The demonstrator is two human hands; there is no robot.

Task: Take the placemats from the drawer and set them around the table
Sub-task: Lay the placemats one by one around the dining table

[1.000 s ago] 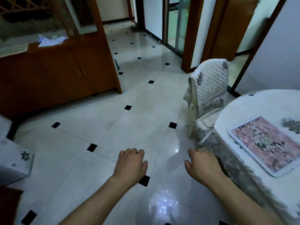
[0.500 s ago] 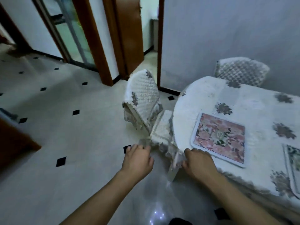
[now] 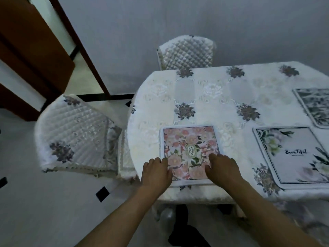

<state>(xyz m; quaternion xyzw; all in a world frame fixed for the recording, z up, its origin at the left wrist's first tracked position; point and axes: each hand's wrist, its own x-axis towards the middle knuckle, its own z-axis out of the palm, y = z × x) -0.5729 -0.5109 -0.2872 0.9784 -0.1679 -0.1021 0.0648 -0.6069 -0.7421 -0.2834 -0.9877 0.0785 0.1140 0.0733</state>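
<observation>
A pink floral placemat (image 3: 188, 143) lies flat near the front edge of the table (image 3: 213, 93), which wears a white flowered cloth. My left hand (image 3: 156, 172) hovers at the mat's near left corner and my right hand (image 3: 222, 169) over its near right part. Both have loosely curled fingers and hold nothing. To the right lies a white placemat (image 3: 293, 154) with green leaves and black lettering. A third, grey leafy placemat (image 3: 315, 106) sits further back at the right edge, partly cut off.
A chair with a quilted cover (image 3: 74, 132) stands at the table's left end. A second quilted chair (image 3: 187, 52) stands behind the table by the grey wall. A brown wooden door (image 3: 32, 50) is at the far left. Tiled floor runs below.
The view swung right from the open floor to the table. Both empty hands went from over the floor to above the pink placemat, and two more placemats came into view.
</observation>
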